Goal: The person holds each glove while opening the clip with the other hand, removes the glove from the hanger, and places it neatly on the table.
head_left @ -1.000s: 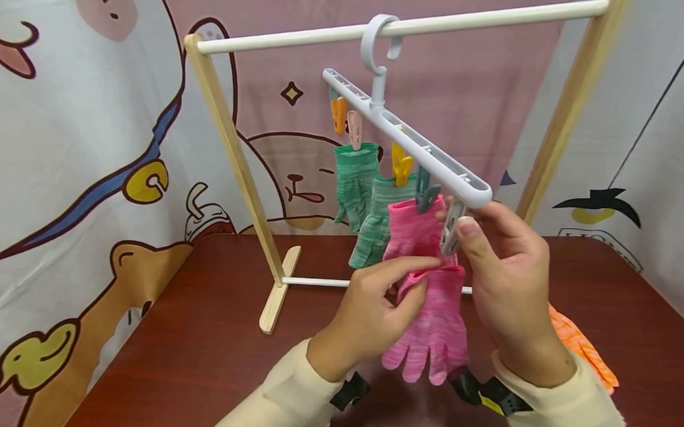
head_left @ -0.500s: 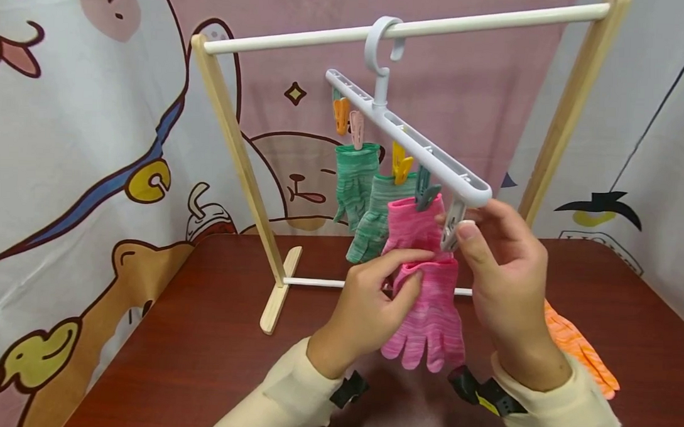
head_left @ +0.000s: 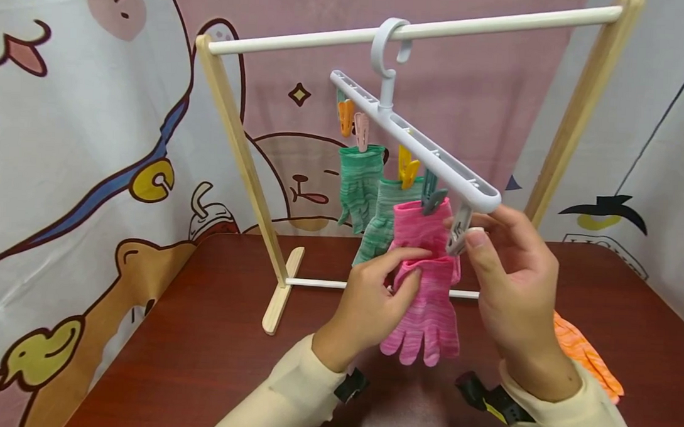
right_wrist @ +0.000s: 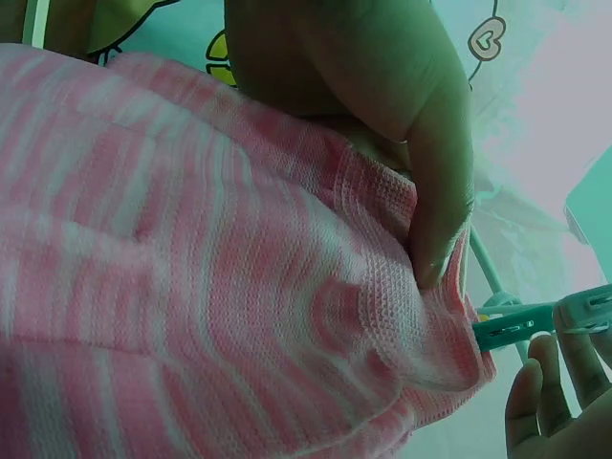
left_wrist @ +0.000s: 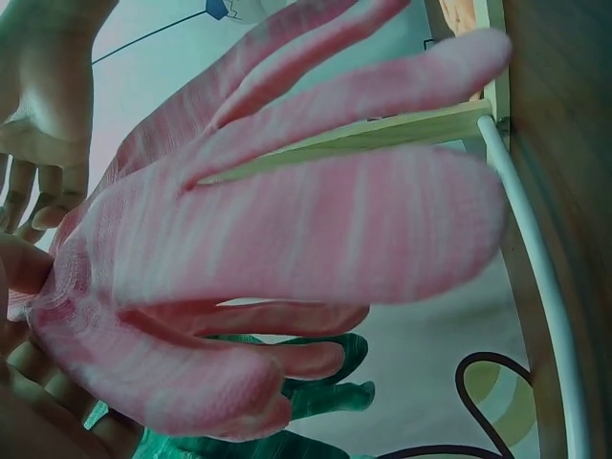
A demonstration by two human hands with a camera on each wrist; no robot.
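Landmark: light-grey plastic slotted hanger bar (head_left: 429, 155), its hook over the white round top rail (head_left: 495, 25) of a pale wooden stand (head_left: 232, 122). Bar runs aslant, near end toward the wearer's right.

Held item: pink striped knitted glove (head_left: 429, 311), below the bar's near end, cuff up, fingers hanging down. Left hand (head_left: 367, 302), below and left of that near end, pinches the cuff between thumb and fingers; only a narrow gap between the digits, filled by fabric.

Right hand (head_left: 517, 285), just right of and below the near end. Thumb and fingers nearly together, pinching the grey plastic clothespin (head_left: 460, 230) that hangs under the bar there. Its lower tip is close to the held cuff; cannot tell whether the two touch.

Next clip inward along the bar: dark teal-grey clothespin (head_left: 433, 195), on the cuff of a second pink striped knitted glove (head_left: 421, 222), which hangs partly behind the held one. Farther along the bar, a yellow plastic clothespin (head_left: 407, 168) and a pale pink plastic clothespin (head_left: 361, 131), each above a green striped knitted glove, nearer (head_left: 401, 206) and farther (head_left: 361, 183). Orange plastic clothespin (head_left: 346, 117) near the bar's far end.

Bench (head_left: 174, 333), reddish-brown, beneath the bar. Orange striped knitted piece (head_left: 586, 351) on it, right of the bar, partly hidden by the right wrist.
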